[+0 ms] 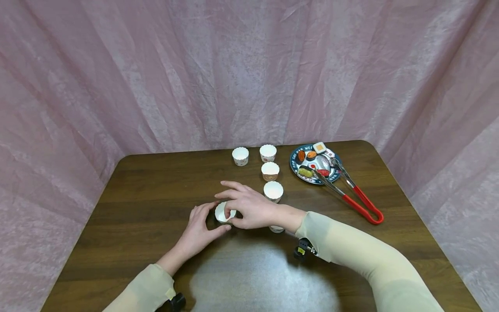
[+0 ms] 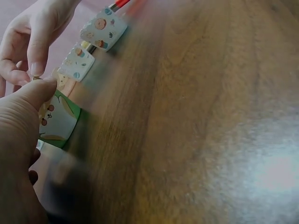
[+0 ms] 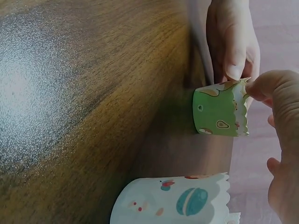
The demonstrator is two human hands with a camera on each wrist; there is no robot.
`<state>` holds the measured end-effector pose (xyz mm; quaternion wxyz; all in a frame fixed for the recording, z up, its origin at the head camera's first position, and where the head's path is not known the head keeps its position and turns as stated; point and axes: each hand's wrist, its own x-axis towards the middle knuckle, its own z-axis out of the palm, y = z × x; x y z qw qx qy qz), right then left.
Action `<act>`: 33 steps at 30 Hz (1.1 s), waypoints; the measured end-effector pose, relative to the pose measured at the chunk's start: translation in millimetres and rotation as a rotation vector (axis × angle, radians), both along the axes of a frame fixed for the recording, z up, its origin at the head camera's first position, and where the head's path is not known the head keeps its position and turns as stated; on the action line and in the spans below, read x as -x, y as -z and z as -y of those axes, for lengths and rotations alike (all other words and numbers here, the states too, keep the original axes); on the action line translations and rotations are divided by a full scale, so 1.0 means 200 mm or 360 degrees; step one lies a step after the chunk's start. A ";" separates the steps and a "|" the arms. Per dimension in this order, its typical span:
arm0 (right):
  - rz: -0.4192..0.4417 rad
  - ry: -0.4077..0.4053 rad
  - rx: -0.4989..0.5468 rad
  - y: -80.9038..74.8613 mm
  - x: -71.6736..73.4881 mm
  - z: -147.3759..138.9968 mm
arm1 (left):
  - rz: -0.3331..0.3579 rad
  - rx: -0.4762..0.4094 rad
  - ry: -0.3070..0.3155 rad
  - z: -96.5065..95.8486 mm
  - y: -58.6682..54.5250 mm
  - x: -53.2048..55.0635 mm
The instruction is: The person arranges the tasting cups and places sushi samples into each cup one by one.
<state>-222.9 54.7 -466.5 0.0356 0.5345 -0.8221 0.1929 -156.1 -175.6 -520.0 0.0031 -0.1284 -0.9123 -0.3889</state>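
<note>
A green paper baking cup [image 3: 215, 112] with avocado and animal-face prints stands upright on the table, its white inside [image 1: 220, 213] showing in the head view. My left hand [image 1: 200, 229] holds it from the left, thumb at the near side of the rim and fingers around the far side. From the right, my right hand [image 1: 253, 208] pinches the scalloped rim between thumb and forefinger, the other fingers spread above. Just right of it, partly hidden by the right wrist, stands a white printed cup [image 1: 277, 229]; another white-lined cup [image 1: 273, 190] stands behind that wrist.
Farther back are a brown cup [image 1: 270, 172] and two pale printed cups, one on the right [image 1: 268, 153] and one on the left [image 1: 240, 157]. A blue-rimmed plate [image 1: 293, 164] bears several toy sushi pieces [image 1: 306, 172]. Red-handled tongs [image 1: 366, 201] lean on it.
</note>
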 end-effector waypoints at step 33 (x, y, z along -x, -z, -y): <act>-0.0043 0.0011 0.0129 -0.01 0.00 -0.01 | -0.0091 0.0008 -0.0077 -0.05 0.01 0.02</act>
